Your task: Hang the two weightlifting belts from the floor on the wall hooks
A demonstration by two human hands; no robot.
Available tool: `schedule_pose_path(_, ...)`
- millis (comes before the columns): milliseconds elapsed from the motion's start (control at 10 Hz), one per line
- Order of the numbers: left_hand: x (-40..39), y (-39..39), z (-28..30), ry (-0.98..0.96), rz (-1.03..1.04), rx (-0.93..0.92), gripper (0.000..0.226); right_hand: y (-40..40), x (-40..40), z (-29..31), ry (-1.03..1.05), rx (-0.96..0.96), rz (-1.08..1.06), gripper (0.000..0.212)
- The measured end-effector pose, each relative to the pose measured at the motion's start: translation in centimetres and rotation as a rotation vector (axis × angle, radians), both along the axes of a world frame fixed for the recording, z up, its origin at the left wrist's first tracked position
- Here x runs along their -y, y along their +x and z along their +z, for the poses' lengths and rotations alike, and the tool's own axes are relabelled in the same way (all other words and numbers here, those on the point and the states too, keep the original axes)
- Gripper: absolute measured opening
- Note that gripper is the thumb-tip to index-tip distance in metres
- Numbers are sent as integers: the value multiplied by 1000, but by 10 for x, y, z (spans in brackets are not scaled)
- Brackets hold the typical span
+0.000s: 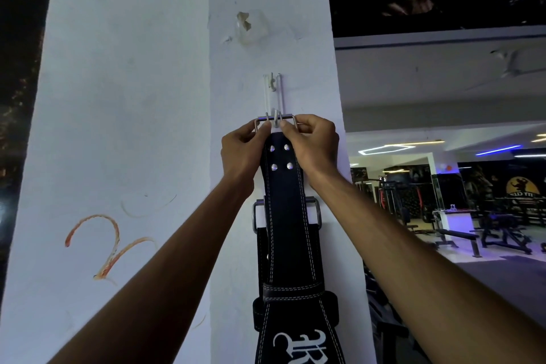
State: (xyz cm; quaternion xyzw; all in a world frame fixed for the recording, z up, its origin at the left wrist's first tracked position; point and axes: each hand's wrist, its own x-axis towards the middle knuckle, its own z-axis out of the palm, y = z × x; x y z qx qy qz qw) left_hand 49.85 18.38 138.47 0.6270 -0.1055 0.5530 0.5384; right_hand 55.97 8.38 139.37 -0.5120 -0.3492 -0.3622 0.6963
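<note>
Fingers of my left hand (240, 151) and right hand (310, 143) pinch the steel buckle (274, 120) of the stiff, heavy black leather belt (285, 216), at the white wall hook (276, 121); I judge the buckle frame the best hold.

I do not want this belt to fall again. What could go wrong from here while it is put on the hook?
1. The buckle rests on a small white hook; if it is not seated fully, the front belt may slip off once the left hand and right hand let go.
2. A second belt hangs right behind; its buckle could catch or be knocked.
3. A damaged patch above suggests this wall holds fixings poorly.
</note>
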Motion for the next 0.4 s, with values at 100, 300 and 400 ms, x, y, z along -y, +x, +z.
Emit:
schedule_pose_path(100,-3,0,-4,-1,7,-11,28,3,1,-5,-4,28,13,40)
schedule_pose_path(300,-10,-5,-28,71,18,-5,28,7,5,-19,-54,80,52,48)
schedule_pose_path(400,-11,-8,-33,48,23,-9,36,2,9,-24,-17,40,70,47)
